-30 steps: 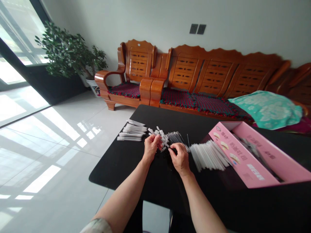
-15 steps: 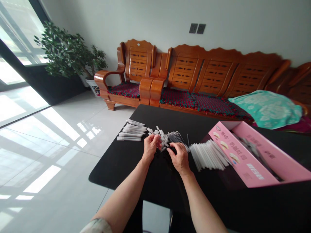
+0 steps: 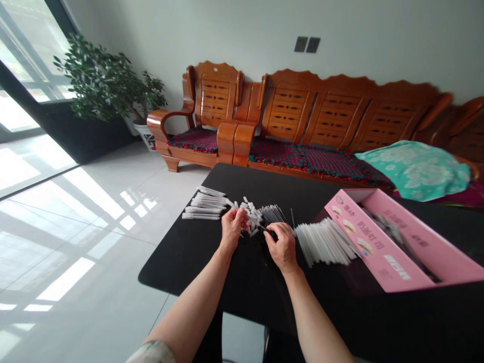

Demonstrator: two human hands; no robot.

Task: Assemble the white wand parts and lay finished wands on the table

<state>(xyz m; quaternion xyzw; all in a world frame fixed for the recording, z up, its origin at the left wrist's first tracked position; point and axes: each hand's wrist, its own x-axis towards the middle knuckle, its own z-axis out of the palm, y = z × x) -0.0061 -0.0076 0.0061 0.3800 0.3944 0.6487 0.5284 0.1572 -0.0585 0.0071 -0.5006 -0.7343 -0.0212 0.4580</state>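
Note:
My left hand (image 3: 231,231) is closed in a pinch beside a loose heap of white pen caps (image 3: 254,212). A slim pen part seems to stick out of its fingers toward the right, too small to name surely. Across from it, my right hand (image 3: 282,246) has thumb and forefinger pressed together at a small dark piece that I cannot make out. Thin dark pen refills (image 3: 273,213) lie fanned just beyond the right hand. To its right is a row of clear white pen barrels (image 3: 325,242). Capped white pens (image 3: 206,204) are stacked left of my left hand.
A pink printed box (image 3: 363,242) stands open on the black table (image 3: 181,262) at the right. One single refill (image 3: 292,218) lies apart from the others. Behind the table is a wooden sofa (image 3: 333,111) with a turquoise cloth (image 3: 419,169); a potted plant (image 3: 106,80) stands at the left.
My right hand's thumb and fingers have closed from apart into a pinch at a small dark piece. The left hand has shifted slightly to the left. The piles look unmoved.

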